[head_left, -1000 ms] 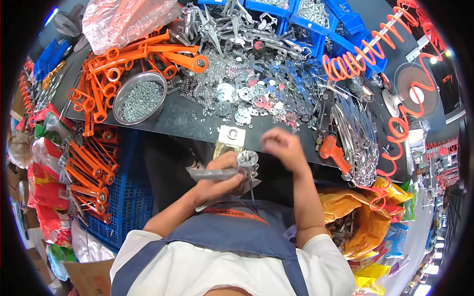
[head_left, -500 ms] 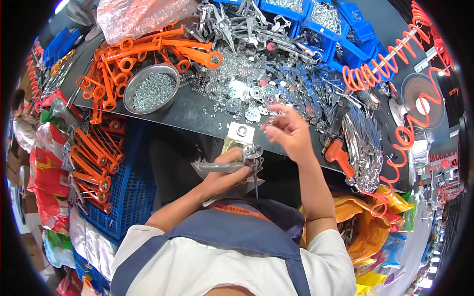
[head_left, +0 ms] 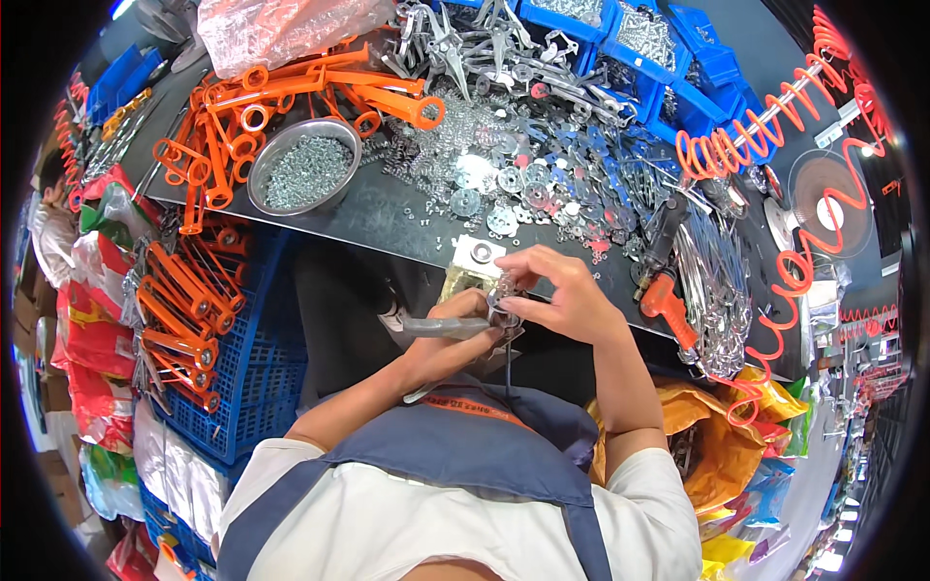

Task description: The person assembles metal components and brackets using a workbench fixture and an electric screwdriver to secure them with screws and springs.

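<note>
My left hand grips a grey metal handle part that sticks out to the left, just below the front edge of the dark workbench. My right hand is closed around a small round metal assembly at the end of that handle, fingertips pinching it from above. Both hands meet in front of my chest. A small white fixture with a washer on it sits on the bench edge right above my hands.
A steel bowl of screws sits on the bench's left, beside orange plastic handles. Loose washers and metal discs cover the middle. Blue bins line the back. An orange-handled tool and coiled orange hose lie right. A blue crate stands left.
My right hand reached to the washers on the bench half a second ago and has come back down onto the round assembly. My left hand has kept hold of the handle part.
</note>
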Action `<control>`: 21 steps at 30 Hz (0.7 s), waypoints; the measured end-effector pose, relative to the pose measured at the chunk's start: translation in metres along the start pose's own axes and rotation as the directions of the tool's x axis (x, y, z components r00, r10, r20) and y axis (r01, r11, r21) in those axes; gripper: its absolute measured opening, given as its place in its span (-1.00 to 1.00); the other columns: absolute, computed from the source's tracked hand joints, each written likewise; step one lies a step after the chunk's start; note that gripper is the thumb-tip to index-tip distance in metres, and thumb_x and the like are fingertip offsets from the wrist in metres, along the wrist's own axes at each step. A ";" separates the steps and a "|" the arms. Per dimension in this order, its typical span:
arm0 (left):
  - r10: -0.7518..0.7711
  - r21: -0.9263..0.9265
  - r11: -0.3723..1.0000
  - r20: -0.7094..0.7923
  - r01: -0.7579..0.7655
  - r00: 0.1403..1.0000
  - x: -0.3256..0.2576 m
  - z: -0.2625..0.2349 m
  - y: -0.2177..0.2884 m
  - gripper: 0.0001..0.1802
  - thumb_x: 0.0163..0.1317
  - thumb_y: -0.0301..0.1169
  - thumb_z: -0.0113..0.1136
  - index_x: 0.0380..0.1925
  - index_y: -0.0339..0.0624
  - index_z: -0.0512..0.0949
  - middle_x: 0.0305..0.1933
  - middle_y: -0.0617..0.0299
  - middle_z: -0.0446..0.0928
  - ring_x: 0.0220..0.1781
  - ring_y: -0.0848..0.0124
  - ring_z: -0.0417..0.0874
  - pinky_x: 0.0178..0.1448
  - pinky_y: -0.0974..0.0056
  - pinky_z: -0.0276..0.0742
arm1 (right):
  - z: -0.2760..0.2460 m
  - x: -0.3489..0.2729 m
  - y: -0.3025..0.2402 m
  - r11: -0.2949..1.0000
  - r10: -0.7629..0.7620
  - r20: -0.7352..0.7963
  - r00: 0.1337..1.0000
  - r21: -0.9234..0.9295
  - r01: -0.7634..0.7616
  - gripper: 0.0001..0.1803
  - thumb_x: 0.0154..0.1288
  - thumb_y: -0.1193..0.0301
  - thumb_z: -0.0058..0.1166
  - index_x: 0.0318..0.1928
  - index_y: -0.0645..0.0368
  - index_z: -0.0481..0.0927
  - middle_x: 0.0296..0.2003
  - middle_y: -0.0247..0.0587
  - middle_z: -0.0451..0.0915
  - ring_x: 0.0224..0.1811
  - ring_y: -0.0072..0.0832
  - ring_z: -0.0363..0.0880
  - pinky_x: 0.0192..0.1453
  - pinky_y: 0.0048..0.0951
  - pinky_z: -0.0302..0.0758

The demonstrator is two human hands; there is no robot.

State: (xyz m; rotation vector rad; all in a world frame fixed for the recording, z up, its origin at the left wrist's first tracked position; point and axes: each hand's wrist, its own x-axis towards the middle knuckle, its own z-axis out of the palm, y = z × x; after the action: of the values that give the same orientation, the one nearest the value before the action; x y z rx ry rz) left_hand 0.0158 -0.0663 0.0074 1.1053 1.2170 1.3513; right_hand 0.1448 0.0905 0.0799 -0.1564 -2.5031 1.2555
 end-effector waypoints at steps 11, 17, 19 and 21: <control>0.277 -0.024 0.960 -0.052 -0.278 0.960 0.005 0.013 -0.002 -0.17 0.16 -0.59 0.09 0.36 -0.24 -0.13 0.33 -0.09 0.09 0.21 0.25 0.39 0.17 0.19 0.41 | 0.008 -0.012 0.006 0.961 -0.140 -0.104 0.985 -0.252 0.110 -0.85 0.17 0.44 0.18 -0.36 0.29 0.55 -0.26 -0.23 0.51 -0.27 -0.48 0.45 -0.20 -0.49 0.41; 0.385 0.199 0.898 0.077 -0.393 0.920 0.010 0.002 0.010 -0.29 0.16 -0.54 0.08 0.33 -0.22 0.08 0.29 -0.09 0.24 0.27 0.15 0.37 0.24 0.15 0.34 | 0.028 -0.041 0.028 0.705 0.342 -0.052 0.938 0.674 -0.220 -0.65 0.21 0.37 0.14 -0.03 0.26 0.46 0.09 -0.23 0.36 -0.05 -0.51 0.44 0.03 -0.46 0.39; 0.456 0.282 0.832 0.144 -0.478 0.878 0.013 -0.008 0.009 -0.47 0.14 -0.42 0.11 0.16 -0.31 0.38 0.22 -0.14 0.37 0.26 0.01 0.39 0.29 0.11 0.29 | 0.038 -0.050 0.026 0.531 0.461 -0.186 0.867 0.841 -0.102 -0.55 0.21 0.44 0.10 0.10 0.26 0.36 0.09 -0.21 0.38 -0.03 -0.54 0.41 -0.01 -0.53 0.39; 0.527 0.326 0.792 0.060 -0.516 0.848 0.014 -0.019 0.009 -0.51 0.13 -0.44 0.08 0.11 -0.34 0.42 0.11 -0.19 0.45 0.16 0.05 0.49 0.24 0.11 0.35 | 0.044 -0.062 0.035 0.509 0.547 -0.230 0.805 0.855 -0.101 -0.58 0.22 0.44 0.09 0.08 0.26 0.38 0.07 -0.20 0.40 -0.04 -0.54 0.42 -0.02 -0.53 0.40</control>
State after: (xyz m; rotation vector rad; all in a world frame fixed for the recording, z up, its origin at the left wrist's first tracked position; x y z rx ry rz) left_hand -0.0050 -0.0550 0.0149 1.7665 1.2413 1.6111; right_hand 0.1857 0.0630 0.0119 -0.6611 -1.2796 2.0978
